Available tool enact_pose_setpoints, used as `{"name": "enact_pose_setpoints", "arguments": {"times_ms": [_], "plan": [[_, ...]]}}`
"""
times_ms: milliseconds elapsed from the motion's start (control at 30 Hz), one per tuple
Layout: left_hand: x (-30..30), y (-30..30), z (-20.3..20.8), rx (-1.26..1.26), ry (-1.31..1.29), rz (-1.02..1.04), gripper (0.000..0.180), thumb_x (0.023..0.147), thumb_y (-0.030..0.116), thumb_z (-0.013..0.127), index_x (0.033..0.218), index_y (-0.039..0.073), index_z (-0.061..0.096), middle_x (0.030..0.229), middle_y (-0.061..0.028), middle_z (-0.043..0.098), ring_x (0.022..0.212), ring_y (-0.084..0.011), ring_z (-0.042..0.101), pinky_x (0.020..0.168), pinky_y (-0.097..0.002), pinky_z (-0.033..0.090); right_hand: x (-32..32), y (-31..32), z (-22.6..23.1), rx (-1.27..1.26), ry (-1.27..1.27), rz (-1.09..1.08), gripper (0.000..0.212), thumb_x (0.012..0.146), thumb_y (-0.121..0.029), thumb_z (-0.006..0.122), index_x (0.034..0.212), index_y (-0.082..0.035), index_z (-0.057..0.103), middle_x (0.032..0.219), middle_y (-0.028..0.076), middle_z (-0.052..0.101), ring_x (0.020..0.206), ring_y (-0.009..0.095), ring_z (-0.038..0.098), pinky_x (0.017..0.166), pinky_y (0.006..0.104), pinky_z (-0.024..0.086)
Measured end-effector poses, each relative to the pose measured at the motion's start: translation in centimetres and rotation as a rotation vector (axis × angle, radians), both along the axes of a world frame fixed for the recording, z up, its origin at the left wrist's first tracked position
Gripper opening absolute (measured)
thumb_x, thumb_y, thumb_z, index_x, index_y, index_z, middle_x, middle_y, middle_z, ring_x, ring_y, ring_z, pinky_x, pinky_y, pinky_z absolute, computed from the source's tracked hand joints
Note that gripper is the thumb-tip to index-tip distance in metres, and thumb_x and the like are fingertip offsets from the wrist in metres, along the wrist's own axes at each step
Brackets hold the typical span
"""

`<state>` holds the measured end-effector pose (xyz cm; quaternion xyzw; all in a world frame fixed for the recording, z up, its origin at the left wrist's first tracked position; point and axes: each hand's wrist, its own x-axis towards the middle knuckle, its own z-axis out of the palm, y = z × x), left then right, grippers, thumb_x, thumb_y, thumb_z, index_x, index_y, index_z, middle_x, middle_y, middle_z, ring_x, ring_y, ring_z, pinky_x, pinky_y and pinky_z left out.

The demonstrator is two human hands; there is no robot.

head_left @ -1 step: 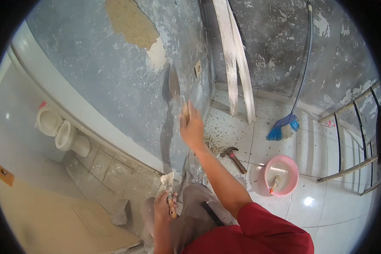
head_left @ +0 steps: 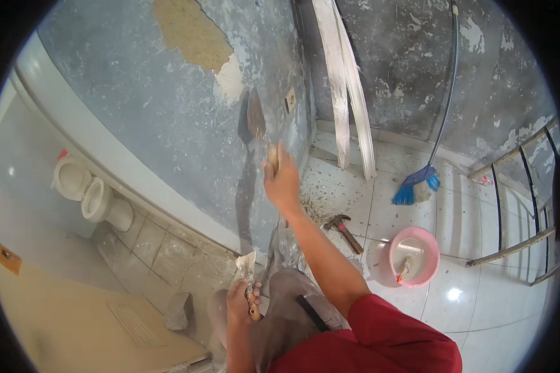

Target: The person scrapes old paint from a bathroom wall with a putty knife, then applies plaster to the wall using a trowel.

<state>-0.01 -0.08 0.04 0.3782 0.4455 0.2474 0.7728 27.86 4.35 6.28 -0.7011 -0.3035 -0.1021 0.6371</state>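
My right hand (head_left: 282, 177) is closed around the wooden handle of a trowel (head_left: 256, 117). Its pointed metal blade is up close to the patchy grey wall (head_left: 186, 124), below a pale filled spot; whether it touches the surface I cannot tell. Low in front of my body, my left hand (head_left: 238, 297) grips a putty knife (head_left: 246, 266) by its wooden handle. White paste coats that blade, which points up and away from me.
A claw hammer (head_left: 345, 232) lies on the tiles beside scattered debris (head_left: 317, 211). Right of it stands a pink basin (head_left: 434, 256) with a brush inside. A blue broom (head_left: 410, 189), pale strips (head_left: 348, 93) and a metal ladder (head_left: 510, 248) are farther off. At left is a toilet (head_left: 99, 202).
The trowel in my right hand has tilted very slightly, and its blade tip sits a touch farther left. My left hand and the putty knife look the same.
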Motion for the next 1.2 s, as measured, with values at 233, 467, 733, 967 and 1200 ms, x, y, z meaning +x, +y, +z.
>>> {"name": "enact_pose_setpoints", "arguments": {"times_ms": [233,467,733,967,1200], "plan": [[-1.0,0.1,-0.2,-0.003,-0.008,0.088,0.013,0.098,0.014,0.048,0.102,0.002,0.053,0.085,-0.0136,0.063,0.061,-0.0133,0.056,0.046,-0.0261,0.047,3.5,1.6,-0.1,-0.045,0.059,-0.120,0.051,0.085,-0.012,0.065,0.131,0.002,0.046,0.115,0.024,0.054,0.102,0.042,0.057,0.085,0.0465,0.047],[-1.1,-0.3,0.3,0.048,0.007,0.029,0.017,0.100,0.016,0.048,0.098,0.001,0.054,0.083,-0.0119,0.063,0.060,-0.0140,0.057,0.048,-0.0273,0.048,5.0,2.9,0.3,0.081,0.183,-0.044,0.040,0.090,-0.017,0.060,0.124,0.001,0.051,0.110,0.026,0.062,0.103,0.042,0.060,0.089,0.0448,0.046],[-0.4,-0.4,1.8,0.085,-0.025,0.036,0.018,0.100,0.018,0.048,0.099,0.002,0.055,0.080,-0.0109,0.063,0.060,-0.0139,0.057,0.050,-0.0275,0.049,7.9,4.7,3.5,0.163,0.164,0.036,0.041,0.094,-0.024,0.055,0.126,0.002,0.052,0.103,0.024,0.065,0.094,0.036,0.064,0.084,0.0410,0.048],[-0.6,-0.5,2.3,0.101,0.025,0.056,0.016,0.100,0.018,0.049,0.099,0.004,0.055,0.083,-0.0116,0.064,0.059,-0.0130,0.056,0.050,-0.0271,0.049,6.5,4.5,6.6,0.226,-0.017,0.036,0.038,0.095,-0.021,0.054,0.122,0.006,0.055,0.109,0.027,0.062,0.100,0.043,0.060,0.087,0.0452,0.046],[-0.6,-0.3,1.4,0.054,-0.015,0.021,0.017,0.100,0.019,0.049,0.097,0.003,0.054,0.083,-0.0113,0.064,0.059,-0.0137,0.057,0.050,-0.0273,0.049,5.1,4.1,2.2,0.191,-0.184,-0.008,0.036,0.094,-0.016,0.055,0.122,0.007,0.055,0.111,0.028,0.062,0.100,0.045,0.060,0.087,0.0456,0.047]]}}
